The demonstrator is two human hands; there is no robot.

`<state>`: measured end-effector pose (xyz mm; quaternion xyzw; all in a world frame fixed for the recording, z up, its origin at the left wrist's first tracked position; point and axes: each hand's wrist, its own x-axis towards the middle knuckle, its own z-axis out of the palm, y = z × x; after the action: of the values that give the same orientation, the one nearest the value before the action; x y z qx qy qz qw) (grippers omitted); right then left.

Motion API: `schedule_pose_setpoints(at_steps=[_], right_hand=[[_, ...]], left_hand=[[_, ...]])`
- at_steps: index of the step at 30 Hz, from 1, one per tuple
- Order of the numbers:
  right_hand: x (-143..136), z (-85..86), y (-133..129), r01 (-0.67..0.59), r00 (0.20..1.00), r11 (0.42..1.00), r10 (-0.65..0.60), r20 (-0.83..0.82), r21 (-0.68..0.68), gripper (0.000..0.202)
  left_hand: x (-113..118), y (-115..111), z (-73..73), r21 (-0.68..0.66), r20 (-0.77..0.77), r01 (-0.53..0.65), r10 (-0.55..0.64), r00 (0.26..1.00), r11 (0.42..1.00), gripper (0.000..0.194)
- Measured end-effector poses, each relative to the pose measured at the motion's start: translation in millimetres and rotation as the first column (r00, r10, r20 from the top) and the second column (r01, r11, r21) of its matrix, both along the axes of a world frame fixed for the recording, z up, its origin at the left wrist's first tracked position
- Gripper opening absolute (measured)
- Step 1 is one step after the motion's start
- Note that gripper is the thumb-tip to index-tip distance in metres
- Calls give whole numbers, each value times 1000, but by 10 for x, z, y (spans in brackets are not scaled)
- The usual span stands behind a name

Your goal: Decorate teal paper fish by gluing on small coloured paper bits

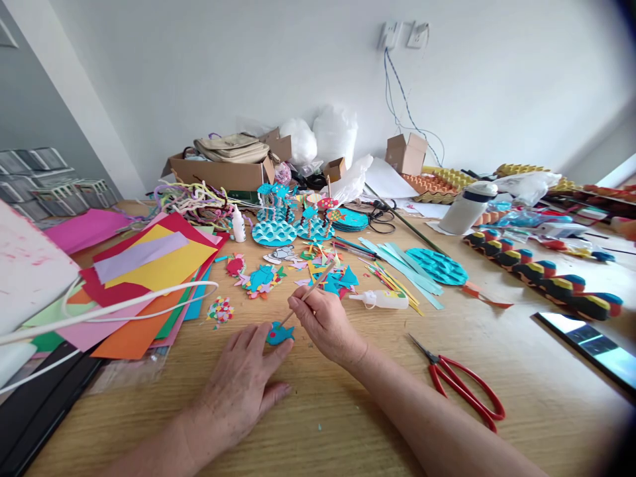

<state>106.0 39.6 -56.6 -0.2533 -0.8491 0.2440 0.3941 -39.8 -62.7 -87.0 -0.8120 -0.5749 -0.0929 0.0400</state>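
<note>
A small blue paper fish (280, 334) with a red dot lies on the wooden table in front of me. My left hand (243, 371) rests flat with fingers stretched, its fingertips against the fish's left edge and its thumb apart. In my right hand (325, 324) is a thin wooden stick (313, 290), pinched between thumb and fingers and slanted, its lower tip at the fish's upper side. Small coloured paper dots (220, 310) lie left of the fish. Beyond it are blue paper cut-outs (260, 278), and a glue bottle (385, 299) lies on its side beyond my right hand.
Red-handled scissors (462, 384) lie right of my right forearm. Coloured paper sheets (163, 258) and a white cable (144, 296) cover the left side. Finished blue fish stands (273, 232) are farther back. A phone-like dark slab (586, 351) and painted egg-carton strips (541, 271) lie right.
</note>
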Motion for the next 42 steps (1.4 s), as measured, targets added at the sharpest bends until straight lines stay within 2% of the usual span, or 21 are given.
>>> schedule_pose_setpoints(at_steps=[29,42], right_hand=[[0,24,-42,-1,1000,999,1,-5,32,21],[-22,-7,-51,-36,998,999,35,43,33,22]], left_hand=[[6,4,-10,-20,13,-19,19,1000,1000,46],[3,-1,-32,-8,31,-21,21,999,1000,45]])
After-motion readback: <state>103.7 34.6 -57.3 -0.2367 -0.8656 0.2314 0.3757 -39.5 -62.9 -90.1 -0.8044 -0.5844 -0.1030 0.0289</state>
